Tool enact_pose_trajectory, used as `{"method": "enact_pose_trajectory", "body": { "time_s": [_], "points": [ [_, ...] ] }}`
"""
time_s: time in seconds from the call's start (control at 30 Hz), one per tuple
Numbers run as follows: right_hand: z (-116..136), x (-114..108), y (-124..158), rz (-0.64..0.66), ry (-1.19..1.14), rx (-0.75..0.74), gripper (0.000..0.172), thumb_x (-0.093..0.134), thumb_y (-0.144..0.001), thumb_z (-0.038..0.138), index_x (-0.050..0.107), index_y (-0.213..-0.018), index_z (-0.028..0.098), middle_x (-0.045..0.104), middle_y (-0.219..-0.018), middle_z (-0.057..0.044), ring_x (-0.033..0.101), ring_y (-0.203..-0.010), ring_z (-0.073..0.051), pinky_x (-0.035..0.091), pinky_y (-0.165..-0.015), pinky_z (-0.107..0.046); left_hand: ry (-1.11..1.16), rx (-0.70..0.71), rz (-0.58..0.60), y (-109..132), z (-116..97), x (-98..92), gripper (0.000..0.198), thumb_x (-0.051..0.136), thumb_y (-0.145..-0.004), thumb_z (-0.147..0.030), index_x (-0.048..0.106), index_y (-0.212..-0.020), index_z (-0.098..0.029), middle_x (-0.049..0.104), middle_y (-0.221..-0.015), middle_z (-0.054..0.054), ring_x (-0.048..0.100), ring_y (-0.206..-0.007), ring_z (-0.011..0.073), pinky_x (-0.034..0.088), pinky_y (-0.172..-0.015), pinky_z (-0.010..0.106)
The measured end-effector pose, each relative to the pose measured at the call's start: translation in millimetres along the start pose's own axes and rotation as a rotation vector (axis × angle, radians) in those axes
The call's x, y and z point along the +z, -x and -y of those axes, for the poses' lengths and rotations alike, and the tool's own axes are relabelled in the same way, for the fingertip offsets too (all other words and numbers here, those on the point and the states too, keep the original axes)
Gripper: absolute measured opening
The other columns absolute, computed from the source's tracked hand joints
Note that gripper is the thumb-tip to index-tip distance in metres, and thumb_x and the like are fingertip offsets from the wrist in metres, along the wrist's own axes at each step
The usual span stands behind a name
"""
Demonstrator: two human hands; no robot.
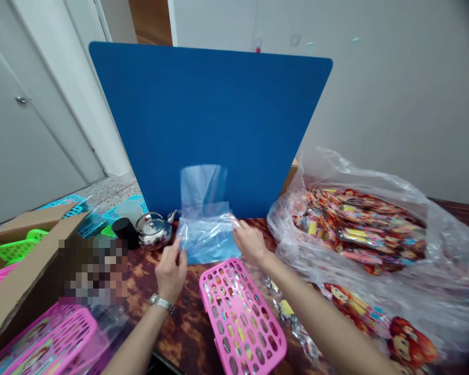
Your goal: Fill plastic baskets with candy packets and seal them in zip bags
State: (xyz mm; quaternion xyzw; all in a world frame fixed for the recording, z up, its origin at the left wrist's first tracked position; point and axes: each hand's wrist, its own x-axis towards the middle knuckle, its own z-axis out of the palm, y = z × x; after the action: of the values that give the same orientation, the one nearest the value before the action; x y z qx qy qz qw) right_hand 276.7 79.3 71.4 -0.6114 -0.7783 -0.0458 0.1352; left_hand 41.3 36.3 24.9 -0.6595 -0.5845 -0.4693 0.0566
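Both my hands hold up a clear bluish plastic bag (205,219) in front of a blue divider panel (207,125). My left hand (171,271), with a wristwatch, pinches the bag's left edge. My right hand (250,240) grips its right edge with closed fingers. Just below the bag, a pink perforated basket (242,317) lies on the dark brown table (180,323) between my forearms, with colourful packets showing through its holes.
A large clear sack (375,229) full of red and yellow cartoon packets fills the right side. A small steel kettle (153,230) and a black cup (124,229) stand at left. An open cardboard box (19,260) and more pink baskets (50,338) sit at the lower left.
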Motion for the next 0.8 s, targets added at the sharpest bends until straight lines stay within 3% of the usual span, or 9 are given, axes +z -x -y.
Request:
{"method": "enact_pose_trajectory", "body": {
  "time_s": [0.07, 0.17, 0.4, 0.5, 0.6, 0.7, 0.8],
  "points": [
    [-8, 35, -4, 0.197, -0.113, 0.073, 0.05, 0.039, -0.09, 0.022, 0.034, -0.139, 0.029, 0.06, -0.107, -0.007, 0.062, -0.08, -0.017, 0.044, -0.068, -0.026, 0.031, -0.066, 0.107, 23, 16, 29.6, 0.036, 0.043, -0.088, -0.029, 0.059, -0.115, -0.014, 0.058, -0.069, 0.002, 0.055, -0.057, 0.0117, 0.046, -0.059, 0.022],
    [-19, 67, -5, 0.299, -0.223, 0.089, 0.052, 0.044, -0.085, 0.017, 0.04, -0.135, 0.028, 0.063, -0.105, -0.007, 0.062, -0.086, -0.019, 0.044, -0.073, -0.027, 0.062, -0.132, 0.205, 47, 26, 52.1, 0.036, 0.043, -0.086, -0.028, 0.06, -0.114, -0.014, 0.06, -0.068, 0.002, 0.056, -0.054, 0.0124, 0.047, -0.055, 0.023],
    [-33, 94, 33, 0.38, -0.515, 0.08, 0.051, 0.044, -0.081, 0.011, 0.046, -0.131, 0.018, 0.064, -0.073, 0.001, 0.059, -0.067, -0.014, 0.046, -0.068, -0.024, 0.231, -0.243, 0.405, 84, 23, 46.1, 0.041, 0.045, -0.082, -0.02, 0.055, -0.122, -0.019, 0.067, -0.091, 0.005, 0.063, -0.07, 0.0151, 0.054, -0.07, 0.03],
    [-32, 103, 50, 0.376, -0.697, 0.103, 0.046, 0.041, -0.083, 0.017, 0.048, -0.129, 0.018, 0.062, -0.071, 0.002, 0.058, -0.066, -0.015, 0.047, -0.067, -0.026, 0.29, -0.288, 0.424, 102, 17, 45.7, 0.046, 0.045, -0.08, -0.017, 0.049, -0.126, -0.019, 0.065, -0.109, 0.008, 0.064, -0.091, 0.0178, 0.051, -0.084, 0.034],
    [-32, 113, 58, 0.357, -0.915, 0.139, 0.053, 0.052, -0.076, 0.02, 0.047, -0.129, 0.016, 0.06, -0.07, 0.003, 0.057, -0.066, -0.015, 0.047, -0.066, -0.029, 0.339, -0.373, 0.384, 116, 7, 47.3, 0.045, 0.049, -0.079, -0.02, 0.05, -0.124, -0.017, 0.059, -0.121, 0.01, 0.056, -0.11, 0.0218, 0.045, -0.095, 0.038],
    [-31, 121, 61, 0.304, -1.106, 0.217, 0.061, 0.056, -0.073, 0.023, 0.043, -0.132, 0.016, 0.056, -0.066, 0.004, 0.053, -0.06, -0.014, 0.047, -0.062, -0.028, 0.411, -0.507, 0.307, 123, -1, 48.2, 0.048, 0.052, -0.077, -0.023, 0.05, -0.125, -0.017, 0.057, -0.124, 0.011, 0.053, -0.114, 0.0239, 0.042, -0.099, 0.041],
    [-29, 122, 63, 0.282, -1.12, 0.241, 0.064, 0.054, -0.075, 0.025, 0.037, -0.136, 0.018, 0.053, -0.062, 0.006, 0.051, -0.057, -0.012, 0.046, -0.06, -0.027, 0.456, -0.557, 0.277, 120, -6, 49.8, 0.048, 0.051, -0.08, -0.025, 0.048, -0.127, -0.018, 0.056, -0.123, 0.011, 0.053, -0.114, 0.0238, 0.042, -0.098, 0.041]
  ]
}}
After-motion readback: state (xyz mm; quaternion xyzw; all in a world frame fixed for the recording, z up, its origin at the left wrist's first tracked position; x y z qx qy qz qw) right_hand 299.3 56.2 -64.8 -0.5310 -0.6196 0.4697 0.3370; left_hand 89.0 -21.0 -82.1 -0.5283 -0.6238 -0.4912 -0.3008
